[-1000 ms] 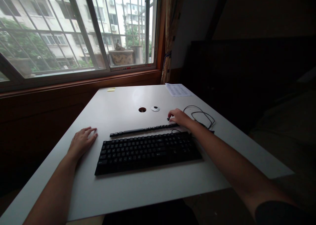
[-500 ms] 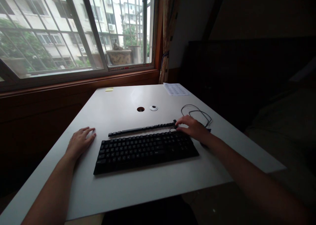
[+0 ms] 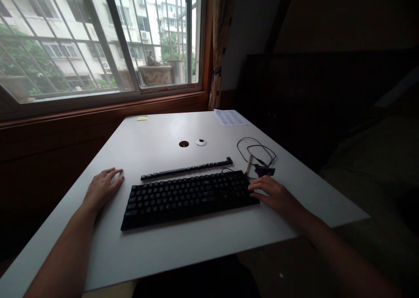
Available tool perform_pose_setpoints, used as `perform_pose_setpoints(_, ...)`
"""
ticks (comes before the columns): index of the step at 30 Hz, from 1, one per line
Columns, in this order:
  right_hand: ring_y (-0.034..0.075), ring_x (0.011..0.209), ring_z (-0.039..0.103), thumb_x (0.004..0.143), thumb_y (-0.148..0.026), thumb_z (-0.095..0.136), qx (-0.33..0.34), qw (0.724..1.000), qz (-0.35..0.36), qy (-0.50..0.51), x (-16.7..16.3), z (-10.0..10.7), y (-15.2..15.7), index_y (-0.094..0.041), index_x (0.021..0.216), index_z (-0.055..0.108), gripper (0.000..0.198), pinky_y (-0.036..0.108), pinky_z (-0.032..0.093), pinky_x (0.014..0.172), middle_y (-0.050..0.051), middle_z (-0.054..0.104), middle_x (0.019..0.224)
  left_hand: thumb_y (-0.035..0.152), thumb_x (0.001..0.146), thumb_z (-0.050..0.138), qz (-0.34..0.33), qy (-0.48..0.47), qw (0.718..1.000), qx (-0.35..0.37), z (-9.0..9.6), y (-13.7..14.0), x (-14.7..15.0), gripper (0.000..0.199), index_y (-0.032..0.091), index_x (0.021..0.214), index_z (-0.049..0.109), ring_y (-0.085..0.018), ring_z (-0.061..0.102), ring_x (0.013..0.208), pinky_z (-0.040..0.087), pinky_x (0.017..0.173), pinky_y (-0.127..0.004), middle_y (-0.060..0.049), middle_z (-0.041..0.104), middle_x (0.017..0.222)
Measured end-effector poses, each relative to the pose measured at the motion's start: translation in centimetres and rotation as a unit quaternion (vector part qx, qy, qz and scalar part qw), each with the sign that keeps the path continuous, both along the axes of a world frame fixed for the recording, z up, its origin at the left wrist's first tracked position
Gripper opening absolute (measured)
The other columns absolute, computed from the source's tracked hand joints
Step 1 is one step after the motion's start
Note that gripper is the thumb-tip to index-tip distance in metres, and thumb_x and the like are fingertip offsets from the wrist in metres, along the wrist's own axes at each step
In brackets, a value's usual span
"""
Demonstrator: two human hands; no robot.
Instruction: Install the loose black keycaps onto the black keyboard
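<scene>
My left hand (image 3: 103,186) rests on the table at the left of the black keyboard (image 3: 186,197), fingers spread, holding nothing. At the keyboard's right end is my right hand (image 3: 270,193), its fingertips over the number pad edge with a gap between thumb and fingers. Nothing shows in its grasp; whether the fingertips touch a key I cannot tell. Behind the keyboard lies a line of loose black keycaps (image 3: 186,169), with a long space bar among them. The keyboard's front strip looks bare of keys.
A dark purple object (image 3: 264,171), a thin light stick (image 3: 249,163) and a looped black cable (image 3: 262,147) lie behind my right hand. Farther back are a round cable hole (image 3: 183,144), its white cover (image 3: 200,142), yellow notes (image 3: 142,118) and a printed sheet (image 3: 231,117).
My right hand has drawn back from the right end of the keycap line to the keyboard's right edge, uncovering the stick and purple object. My left hand stays put.
</scene>
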State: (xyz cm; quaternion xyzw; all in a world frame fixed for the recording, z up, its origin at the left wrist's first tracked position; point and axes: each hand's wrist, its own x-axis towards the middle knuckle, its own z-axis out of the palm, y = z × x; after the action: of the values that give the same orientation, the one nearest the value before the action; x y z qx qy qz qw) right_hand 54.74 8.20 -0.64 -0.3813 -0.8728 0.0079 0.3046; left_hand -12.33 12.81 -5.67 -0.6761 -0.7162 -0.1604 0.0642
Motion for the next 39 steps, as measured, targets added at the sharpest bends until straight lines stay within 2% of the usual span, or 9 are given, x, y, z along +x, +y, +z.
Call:
perform_pose_setpoints(5,0.023,0.096,0.071,0.097,-0.026,0.071,0.024,0.999,0.020,0.029,-0.3,-0.6,-0.3,-0.027,0.106,0.075,0.011,0.042,0.062,0.087,0.006,0.077,0.103,0.060,0.095,0.040,-0.002,0.000,1.000,0.015,-0.2,0.1,-0.2,0.062,0.023,0.134,0.070,-0.034,0.058,0.134,0.043,0.117,-0.052,-0.013,0.063,0.144)
perform_pose_setpoints(16,0.022,0.094,0.070,0.096,-0.022,0.071,0.021,0.998,0.032,0.054,-0.5,-1.0,-0.2,-0.030,0.106,0.078,0.014,0.040,0.061,0.082,0.005,0.077,0.103,0.061,0.095,0.040,-0.010,0.004,1.000,0.018,-0.5,0.3,-0.6,0.061,0.024,0.134,0.070,-0.033,0.059,0.132,0.044,0.116,-0.051,-0.012,0.064,0.143)
perform_pose_setpoints(23,0.023,0.102,0.068,0.097,-0.024,0.070,0.017,0.999,0.022,0.018,-0.3,-0.6,-0.8,-0.029,0.108,0.077,0.013,0.045,0.058,0.091,0.006,0.075,0.112,0.061,0.094,0.041,-0.007,-0.001,1.000,0.024,-0.7,0.2,-0.7,0.061,0.024,0.133,0.071,-0.034,0.059,0.132,0.044,0.116,-0.050,-0.012,0.065,0.142)
perform_pose_setpoints(30,0.026,0.111,0.065,0.097,-0.019,0.067,0.049,0.999,-0.015,0.002,-0.6,-1.2,-2.0,-0.026,0.118,0.072,0.022,0.049,0.054,0.099,0.010,0.070,0.122,0.061,0.095,0.040,-0.002,0.004,1.000,0.012,-0.5,0.3,-0.6,0.062,0.024,0.134,0.070,-0.034,0.059,0.134,0.044,0.117,-0.052,-0.013,0.064,0.144)
perform_pose_setpoints(34,0.026,0.111,0.065,0.098,-0.017,0.065,0.052,0.998,-0.018,0.004,-0.5,-1.4,-2.3,-0.028,0.123,0.071,0.028,0.048,0.055,0.096,0.009,0.071,0.120,0.059,0.093,0.044,-0.001,-0.001,1.000,0.020,-0.4,0.3,-0.5,0.057,0.025,0.131,0.072,-0.033,0.060,0.131,0.045,0.115,-0.051,-0.011,0.066,0.141)
perform_pose_setpoints(39,0.026,0.109,0.066,0.097,-0.017,0.065,0.049,0.999,-0.010,0.008,-0.6,-1.5,-2.4,-0.027,0.118,0.070,0.024,0.048,0.056,0.094,0.009,0.071,0.118,0.057,0.093,0.045,-0.008,-0.006,1.000,0.029,-0.3,0.2,-0.4,0.056,0.025,0.130,0.072,-0.033,0.061,0.130,0.045,0.115,-0.051,-0.011,0.067,0.139)
